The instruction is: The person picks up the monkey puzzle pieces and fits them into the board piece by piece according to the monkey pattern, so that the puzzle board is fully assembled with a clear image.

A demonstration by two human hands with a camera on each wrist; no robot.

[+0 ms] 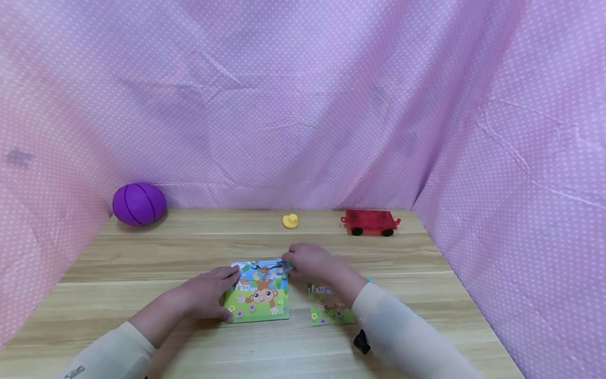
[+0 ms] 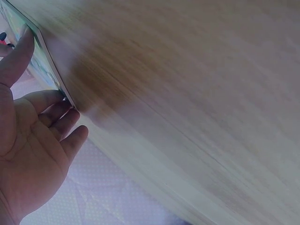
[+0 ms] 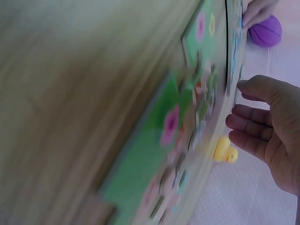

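A jigsaw puzzle with a monkey picture (image 1: 259, 305) lies in its tray on the table. My left hand (image 1: 208, 292) rests along its left side, fingertips near the upper left corner and thumb at the lower left. The left wrist view shows that hand's relaxed fingers (image 2: 56, 115) touching the board's edge. At the upper right corner, my right hand (image 1: 310, 263) pinches a small puzzle piece (image 1: 285, 265), mostly hidden by the fingers. Loose puzzle pieces (image 1: 324, 317) lie right of the board, partly beneath the right forearm; they look blurred in the right wrist view.
Along the back of the wooden table (image 1: 213, 234) are a purple ball (image 1: 139, 204), a yellow rubber duck (image 1: 290, 221) and a red toy wagon (image 1: 371, 222). Pink dotted cloth (image 1: 284, 105) hangs behind and at both sides. A small black object (image 1: 362, 342) shows by the right sleeve.
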